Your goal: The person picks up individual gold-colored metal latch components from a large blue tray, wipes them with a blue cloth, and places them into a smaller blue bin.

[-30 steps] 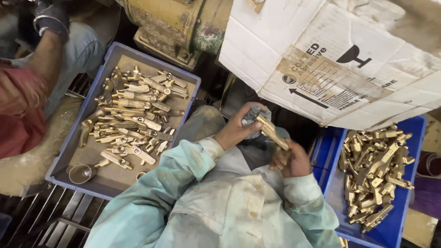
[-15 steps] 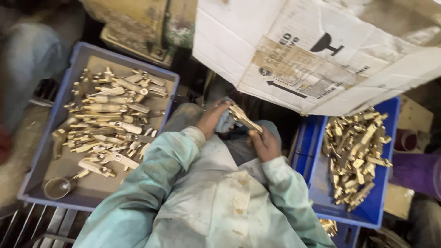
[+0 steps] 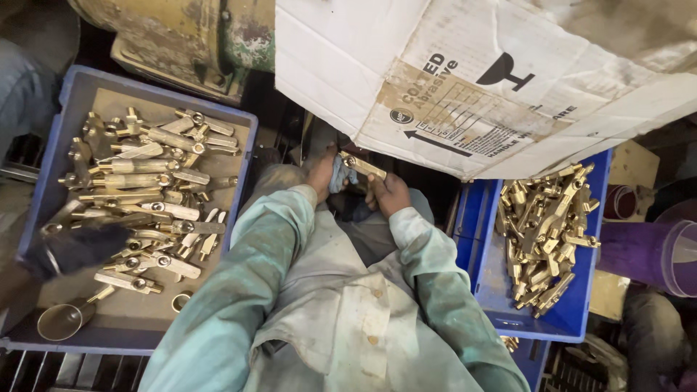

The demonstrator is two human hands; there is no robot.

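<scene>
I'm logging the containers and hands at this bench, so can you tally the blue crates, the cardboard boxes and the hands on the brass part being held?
Blue crates holding brass parts: 2, a left crate and a right crate
Cardboard boxes: 1, the white box
Hands on the held brass part: 2, the left hand and the right hand
Total: 5

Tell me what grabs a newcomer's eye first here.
Two blue trays heaped with brass fittings: the left tray and the right tray. Between them, the left hand and right hand grip one brass piece under a big torn cardboard sheet.
</scene>
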